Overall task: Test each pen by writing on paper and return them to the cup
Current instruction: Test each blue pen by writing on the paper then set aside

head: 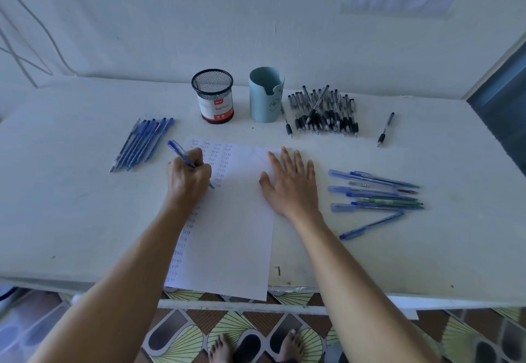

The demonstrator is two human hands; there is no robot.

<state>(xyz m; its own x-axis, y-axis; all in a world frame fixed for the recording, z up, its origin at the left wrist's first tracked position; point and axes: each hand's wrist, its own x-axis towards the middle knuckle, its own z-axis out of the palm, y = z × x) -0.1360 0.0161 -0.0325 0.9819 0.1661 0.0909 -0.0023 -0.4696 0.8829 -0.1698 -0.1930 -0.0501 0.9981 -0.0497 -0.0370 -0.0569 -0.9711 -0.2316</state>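
L hand (189, 176) clenched round a blue pen (178, 149), tip on the paper (236, 234) beside the knuckles; R hand (290, 183) flat, palm down, pinning the sheet right of the grip. Mesh cup (212, 95) and blue cup (264, 95) stand beyond the grip. Risk: paper overhangs the table (71, 220) edge, so if R hand lifts mid-stroke it could skid & smear the test mark.

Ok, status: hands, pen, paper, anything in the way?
Left hand grips blue pen, tip on paper. Right hand flat on paper's right edge. Mesh cup and teal cup stand behind, unobstructed.
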